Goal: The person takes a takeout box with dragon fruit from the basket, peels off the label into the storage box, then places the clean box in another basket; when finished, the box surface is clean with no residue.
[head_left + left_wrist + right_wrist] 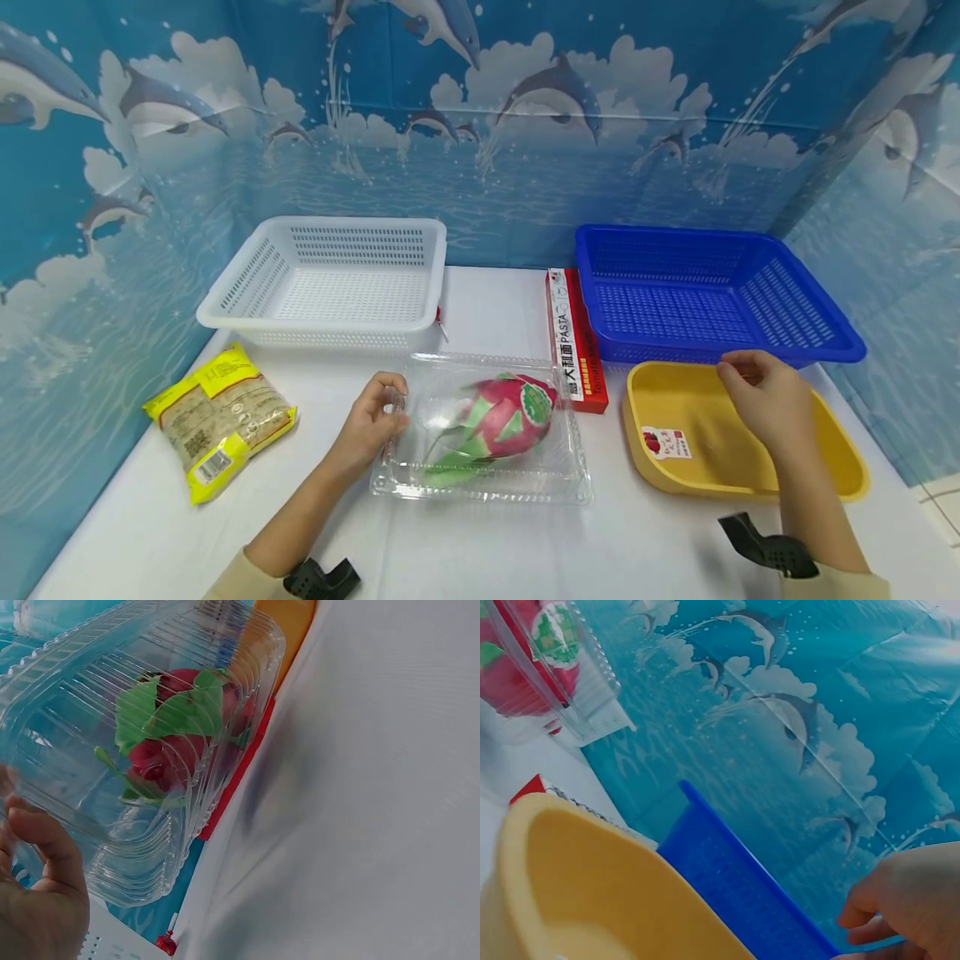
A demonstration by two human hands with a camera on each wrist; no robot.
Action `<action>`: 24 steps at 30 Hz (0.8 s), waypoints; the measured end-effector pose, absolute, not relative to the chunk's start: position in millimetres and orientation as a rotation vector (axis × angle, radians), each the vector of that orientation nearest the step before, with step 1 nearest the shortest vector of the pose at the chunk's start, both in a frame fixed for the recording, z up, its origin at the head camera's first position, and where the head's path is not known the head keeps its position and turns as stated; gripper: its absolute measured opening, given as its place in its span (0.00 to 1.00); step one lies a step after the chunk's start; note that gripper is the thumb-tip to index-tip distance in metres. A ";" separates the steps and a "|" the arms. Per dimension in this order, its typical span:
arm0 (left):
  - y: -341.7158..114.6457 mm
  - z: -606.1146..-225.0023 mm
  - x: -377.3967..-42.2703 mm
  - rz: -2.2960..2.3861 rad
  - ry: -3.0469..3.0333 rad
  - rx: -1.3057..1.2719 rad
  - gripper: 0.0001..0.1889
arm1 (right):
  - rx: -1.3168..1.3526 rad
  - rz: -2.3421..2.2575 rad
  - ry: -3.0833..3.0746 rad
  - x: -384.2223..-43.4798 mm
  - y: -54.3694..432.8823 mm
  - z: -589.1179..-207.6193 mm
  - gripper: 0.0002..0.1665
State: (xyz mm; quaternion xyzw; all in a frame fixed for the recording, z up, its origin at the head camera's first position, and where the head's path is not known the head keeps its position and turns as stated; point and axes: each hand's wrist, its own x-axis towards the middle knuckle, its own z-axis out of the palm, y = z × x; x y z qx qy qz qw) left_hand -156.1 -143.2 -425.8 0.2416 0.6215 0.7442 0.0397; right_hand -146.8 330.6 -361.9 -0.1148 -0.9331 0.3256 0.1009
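My left hand (372, 418) holds the left edge of a clear plastic clamshell box (480, 487), fingers on top and thumb toward the near side. Inside the box lies a pink-and-green dragon fruit (501, 421) with a round green label. The left wrist view shows the box (67, 742) tilted above the white table, a shadow beneath it. With thumb and fingers at its far rim, my right hand (772, 408) grips a yellow plastic tub (705, 450) that carries a strawberry sticker. In the right wrist view those fingertips are partly cut off by the frame edge.
Behind stand a white basket (352, 296) at left and a blue basket (675, 308) at right. Against the blue one lies a red pasta box (581, 342). A yellow bag of grain-like food (225, 417) lies at far left. Dolphin-print cloth (495, 167) walls the table.
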 end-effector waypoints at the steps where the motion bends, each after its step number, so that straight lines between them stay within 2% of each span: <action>1: -143.3 -424.9 -155.8 2.285 1.900 0.747 0.21 | -0.359 0.989 -2.739 -148.8 331.8 -360.7 0.27; 6: -143.2 -418.1 -156.3 2.284 1.869 0.791 0.19 | -0.532 1.118 -2.641 -159.4 337.7 -356.8 0.33; 13: -137.4 -404.9 -162.9 2.263 1.832 0.846 0.18 | -0.763 1.281 -2.508 -168.9 346.8 -356.1 0.35; 20: -121.2 -386.3 -173.7 2.254 1.818 0.800 0.17 | -0.834 1.438 -2.441 -175.1 347.7 -357.2 0.38; 22: -115.2 -379.5 -178.0 2.264 1.812 0.797 0.17 | -0.837 1.485 -2.411 -176.7 346.6 -357.9 0.37; 24: -109.2 -372.7 -182.2 2.269 1.811 0.793 0.17 | -0.851 1.546 -2.357 -178.3 345.5 -358.7 0.31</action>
